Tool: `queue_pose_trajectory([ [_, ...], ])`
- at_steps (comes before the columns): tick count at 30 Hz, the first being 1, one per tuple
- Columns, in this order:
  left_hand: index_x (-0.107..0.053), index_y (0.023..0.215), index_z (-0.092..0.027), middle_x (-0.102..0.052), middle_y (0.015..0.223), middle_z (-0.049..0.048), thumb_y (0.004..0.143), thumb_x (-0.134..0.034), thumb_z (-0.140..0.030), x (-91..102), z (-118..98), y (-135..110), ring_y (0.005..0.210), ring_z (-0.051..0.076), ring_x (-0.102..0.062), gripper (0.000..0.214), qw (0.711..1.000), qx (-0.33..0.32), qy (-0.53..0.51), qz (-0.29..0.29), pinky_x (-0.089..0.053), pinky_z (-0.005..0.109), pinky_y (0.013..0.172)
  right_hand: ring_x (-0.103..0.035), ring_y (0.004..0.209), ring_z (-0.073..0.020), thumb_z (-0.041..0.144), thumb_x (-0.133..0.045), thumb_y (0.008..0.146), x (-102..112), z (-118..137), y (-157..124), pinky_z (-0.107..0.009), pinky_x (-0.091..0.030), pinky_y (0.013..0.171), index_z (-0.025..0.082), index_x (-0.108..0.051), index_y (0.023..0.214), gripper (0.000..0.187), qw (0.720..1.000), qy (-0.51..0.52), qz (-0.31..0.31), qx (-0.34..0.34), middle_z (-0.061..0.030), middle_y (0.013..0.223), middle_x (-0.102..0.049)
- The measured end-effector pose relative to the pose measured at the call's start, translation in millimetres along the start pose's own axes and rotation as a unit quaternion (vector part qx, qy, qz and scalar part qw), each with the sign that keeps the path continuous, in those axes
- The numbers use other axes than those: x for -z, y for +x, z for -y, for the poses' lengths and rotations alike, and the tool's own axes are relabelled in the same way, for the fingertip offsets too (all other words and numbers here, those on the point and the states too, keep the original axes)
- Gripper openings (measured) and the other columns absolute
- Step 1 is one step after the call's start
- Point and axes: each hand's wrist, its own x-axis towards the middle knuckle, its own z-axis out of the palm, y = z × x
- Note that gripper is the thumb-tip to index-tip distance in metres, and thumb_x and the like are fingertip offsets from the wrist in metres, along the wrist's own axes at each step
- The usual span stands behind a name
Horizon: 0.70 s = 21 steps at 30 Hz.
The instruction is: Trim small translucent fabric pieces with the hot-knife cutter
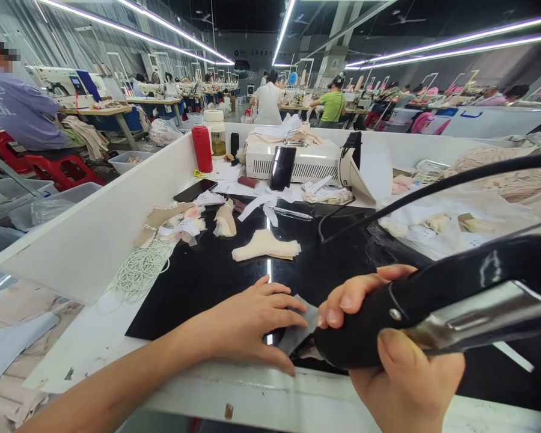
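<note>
My right hand (401, 355) is wrapped round a black corded hand tool (360, 325) with a metal lever along its side. The tool's working end is hidden, so I cannot tell its exact kind. Beside it, my left hand (256, 319) lies with fingers spread, its fingertips on a thin grey translucent piece (298, 328) at the near edge of the black mat (198, 294). Beyond my fingers rests a cream stack of cut fabric pieces (265, 245), touched by neither hand.
A thick black cable (455, 174) arches across the right side. Pale green cord (139, 270) lies coiled at the left beside fabric scraps (180, 225). Behind the mat, a phone (282, 168) leans on a white vented machine (315, 157). A red bottle (201, 149) stands near the white partition (94, 204).
</note>
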Motion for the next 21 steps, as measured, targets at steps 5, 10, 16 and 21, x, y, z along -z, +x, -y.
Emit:
queue_pose_trajectory([
  [5,-0.073,0.116,-0.021,-0.068,0.135,0.0096,0.089,-0.079,-0.048,-1.1,-4,1,0.134,0.029,-0.054,0.039,0.999,-0.005,-0.004,-0.045,-0.017,0.055,0.128,-0.060,0.057,-0.0168,0.033,-0.087,0.075,13,6,22,-0.031,-0.058,0.050,0.026,-0.064,0.106,0.040,0.992,-0.023,-0.117,0.039,0.0036,0.074,-0.065],
  [10,-0.065,0.136,-0.022,-0.062,0.142,0.0129,0.094,-0.073,-0.049,-8.2,-8,3,0.135,0.030,-0.054,0.051,1.000,-0.002,0.021,-0.019,-0.023,0.058,0.126,-0.061,0.059,-0.0172,0.027,-0.082,0.078,21,0,30,-0.031,-0.057,0.052,0.026,-0.064,0.108,0.035,0.989,-0.033,-0.136,0.054,0.0038,0.075,-0.065],
  [16,-0.061,0.143,-0.028,-0.060,0.146,0.0082,0.094,-0.072,-0.049,-10.3,-5,5,0.137,0.029,-0.052,0.054,0.999,0.011,0.043,0.005,-0.021,0.060,0.127,-0.064,0.065,-0.0169,0.033,-0.082,0.085,26,-11,21,-0.034,-0.057,0.060,0.027,-0.062,0.114,0.036,0.991,-0.049,-0.109,0.056,0.0030,0.082,-0.066],
  [21,-0.062,0.143,-0.030,-0.060,0.147,0.0080,0.094,-0.074,-0.047,-8.9,-6,3,0.137,0.031,-0.053,0.054,0.999,0.018,0.049,0.007,-0.021,0.063,0.126,-0.064,0.065,-0.0165,0.033,-0.080,0.088,26,-13,18,-0.035,-0.058,0.061,0.027,-0.060,0.117,0.036,0.991,-0.055,-0.102,0.062,0.0030,0.084,-0.065],
])
